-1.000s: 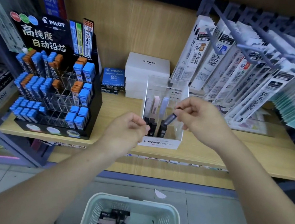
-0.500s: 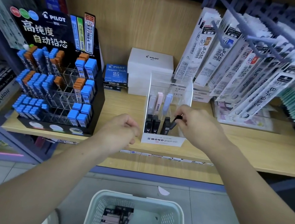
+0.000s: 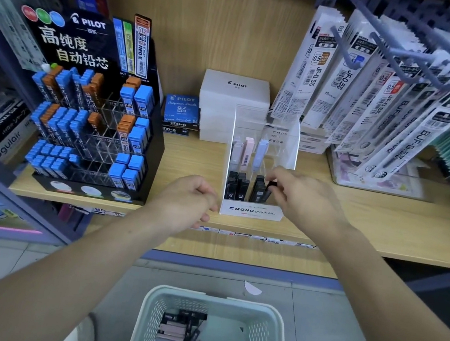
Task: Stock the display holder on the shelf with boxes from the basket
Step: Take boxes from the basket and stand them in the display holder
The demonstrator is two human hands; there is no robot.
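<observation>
Slim black plastic box (image 3: 269,189), judged light and stiff, is pinched at its top end by the right hand (image 3: 308,203) in the clear acrylic holder (image 3: 251,211); left hand (image 3: 184,202) loosely curled, empty.

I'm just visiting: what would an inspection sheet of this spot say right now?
Surface: wooden shelf, crowded with stock.
Job's things: clear display holder, partly filled; black box tilted in its front row; basket on the floor, boxes inside.
Clutter: Pilot lead rack, white cartons.
Fingers: right hand pinches the black box; left hand curled beside the holder, contents hidden.
Cables: nothing seen.
Surroundings: refill packs hanging on hooks, right.
</observation>
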